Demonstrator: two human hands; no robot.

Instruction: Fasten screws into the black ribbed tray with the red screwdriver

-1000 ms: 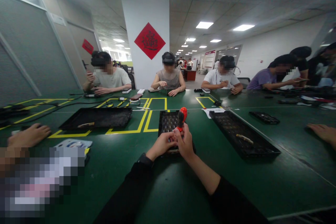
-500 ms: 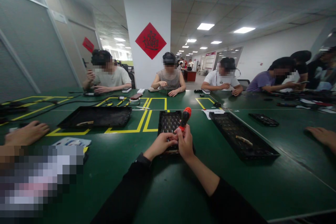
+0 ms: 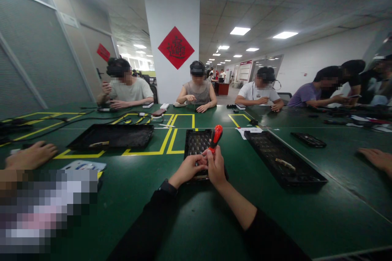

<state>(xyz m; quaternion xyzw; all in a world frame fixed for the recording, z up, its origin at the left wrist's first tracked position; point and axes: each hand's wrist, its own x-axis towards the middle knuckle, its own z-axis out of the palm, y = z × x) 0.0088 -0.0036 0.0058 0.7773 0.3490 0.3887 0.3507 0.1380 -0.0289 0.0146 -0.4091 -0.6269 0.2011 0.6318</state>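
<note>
Wrapped in my right hand (image 3: 217, 168) is a screwdriver (image 3: 217, 135) with a red and black handle. It stands nearly upright, its handle end leaning slightly right, and its tip is hidden by my fingers. Close against it on the left, my left hand (image 3: 190, 168) has its fingers pinched together near the screwdriver's lower end. What those fingers hold cannot be made out. Both hands are over the near part of a black tray (image 3: 187, 142), in which rows of small shiny pieces show. My hands cover much of the tray's near end.
Black trays lie at left (image 3: 143, 144) and right (image 3: 306, 179), each with a pale strip inside. A small black case (image 3: 308, 139) is farther right. Cables (image 3: 92, 116) cross the back left. Other people's hands rest at left (image 3: 33, 157) and right (image 3: 376, 159).
The screwdriver handle has turned about its own axis, so more red faces me now. Both hands stay in nearly the same place.
</note>
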